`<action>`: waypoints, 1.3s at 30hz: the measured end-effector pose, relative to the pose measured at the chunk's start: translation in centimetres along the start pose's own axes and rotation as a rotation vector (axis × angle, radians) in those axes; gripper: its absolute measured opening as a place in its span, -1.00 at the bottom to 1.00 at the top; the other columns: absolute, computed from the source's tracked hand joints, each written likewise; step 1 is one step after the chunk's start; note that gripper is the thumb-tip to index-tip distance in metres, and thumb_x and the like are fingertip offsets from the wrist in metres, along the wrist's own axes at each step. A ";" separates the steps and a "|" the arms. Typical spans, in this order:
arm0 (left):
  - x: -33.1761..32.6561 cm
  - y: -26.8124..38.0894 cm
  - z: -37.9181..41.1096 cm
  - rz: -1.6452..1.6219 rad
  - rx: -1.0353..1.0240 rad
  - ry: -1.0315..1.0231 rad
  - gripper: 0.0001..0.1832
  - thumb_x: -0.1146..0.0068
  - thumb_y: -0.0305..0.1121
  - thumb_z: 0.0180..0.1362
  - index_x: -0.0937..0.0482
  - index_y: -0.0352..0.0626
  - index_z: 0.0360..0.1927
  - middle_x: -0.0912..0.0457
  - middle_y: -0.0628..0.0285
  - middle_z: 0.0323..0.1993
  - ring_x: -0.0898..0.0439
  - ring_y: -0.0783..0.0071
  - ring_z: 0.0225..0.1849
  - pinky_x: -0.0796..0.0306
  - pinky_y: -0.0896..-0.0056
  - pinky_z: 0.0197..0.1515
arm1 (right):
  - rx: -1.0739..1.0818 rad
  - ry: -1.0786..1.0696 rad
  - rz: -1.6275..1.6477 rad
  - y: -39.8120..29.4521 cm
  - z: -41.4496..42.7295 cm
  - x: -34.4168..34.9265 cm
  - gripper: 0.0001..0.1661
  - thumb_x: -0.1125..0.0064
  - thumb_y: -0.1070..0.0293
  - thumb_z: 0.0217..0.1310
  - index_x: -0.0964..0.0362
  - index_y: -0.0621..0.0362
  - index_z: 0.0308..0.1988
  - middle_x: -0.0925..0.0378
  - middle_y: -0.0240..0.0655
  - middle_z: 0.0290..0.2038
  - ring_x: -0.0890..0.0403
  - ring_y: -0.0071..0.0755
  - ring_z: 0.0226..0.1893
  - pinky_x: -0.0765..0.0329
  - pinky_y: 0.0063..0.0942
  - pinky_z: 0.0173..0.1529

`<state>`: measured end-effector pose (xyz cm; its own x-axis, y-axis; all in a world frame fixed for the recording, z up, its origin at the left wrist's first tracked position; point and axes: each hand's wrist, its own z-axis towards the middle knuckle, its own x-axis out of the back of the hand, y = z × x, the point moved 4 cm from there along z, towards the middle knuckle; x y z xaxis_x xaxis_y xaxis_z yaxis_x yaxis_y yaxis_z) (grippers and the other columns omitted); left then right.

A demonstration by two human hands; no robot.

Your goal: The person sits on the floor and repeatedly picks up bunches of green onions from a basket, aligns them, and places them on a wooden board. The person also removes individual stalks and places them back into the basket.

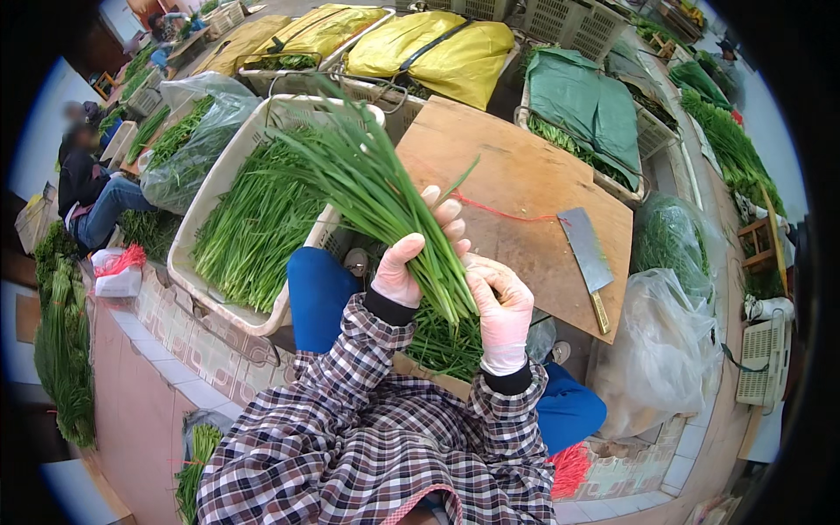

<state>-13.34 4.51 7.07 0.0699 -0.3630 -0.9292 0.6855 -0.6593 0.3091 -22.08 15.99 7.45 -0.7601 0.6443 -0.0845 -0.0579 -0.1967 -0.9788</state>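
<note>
My gloved left hand (401, 262) grips a bunch of long green garlic chives (377, 177), its leaf tips fanned towards the upper left. At the pale stem ends, my gloved right hand (502, 308) pinches the bunch's edge between thumb and forefinger; the exact stems are hidden. Just beyond my hands lies a wooden board (512, 151). A cleaver (586, 252) rests on its right part, and a red tie (502, 209) stretches across it to the blade. Below the bunch, loose greens (446, 344) lie in a container between my knees.
At left stands a white plastic crate (180, 252) filled with chives. Yellow-covered crates (426, 49) and a green-covered crate (584, 105) border the far side. A clear plastic bag (656, 348) stands at right, red ties (569, 469) below it. A seated person (98, 177) is at left.
</note>
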 end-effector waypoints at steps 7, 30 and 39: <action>2.4 0.3 0.4 -0.027 -0.034 -0.112 -0.26 -0.12 -0.43 0.17 -0.09 0.03 0.41 -0.53 0.31 0.01 -0.50 0.38 0.11 -0.35 -0.01 0.27 | 0.314 0.107 -0.317 -4.6 -0.7 0.8 -0.75 -0.22 0.58 0.08 -0.62 0.18 -0.17 -0.53 -0.14 0.04 -0.49 -0.20 0.08 -0.37 -0.34 0.20; 2.3 1.5 0.9 0.013 -0.180 -0.017 -0.29 -0.18 -0.41 0.14 -0.18 -0.03 0.37 -0.50 0.31 -0.02 -0.50 0.39 0.05 -0.36 0.05 0.25 | -0.052 -0.144 0.340 -2.1 2.0 -3.3 -0.81 -0.13 0.39 0.27 -0.55 0.31 -0.29 -0.32 -0.16 0.24 -0.51 -0.38 0.03 -0.40 -0.44 0.15; 3.6 5.3 1.9 -0.086 -0.319 0.035 -0.51 -0.16 -0.49 0.14 -0.41 -0.04 0.18 -0.56 0.42 -0.13 -0.53 0.47 -0.03 -0.40 0.09 0.20 | 0.052 -0.120 0.383 1.2 -3.0 8.3 -0.68 -0.24 0.22 0.18 -0.49 0.28 -0.45 -0.51 0.01 0.00 -0.52 -0.15 0.02 -0.37 -0.18 0.20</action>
<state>-10.82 -1.58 5.80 0.0231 -0.2887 -0.9571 0.8819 -0.4451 0.1556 -26.52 23.39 5.04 -0.8031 0.4269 -0.4157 0.2138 -0.4447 -0.8698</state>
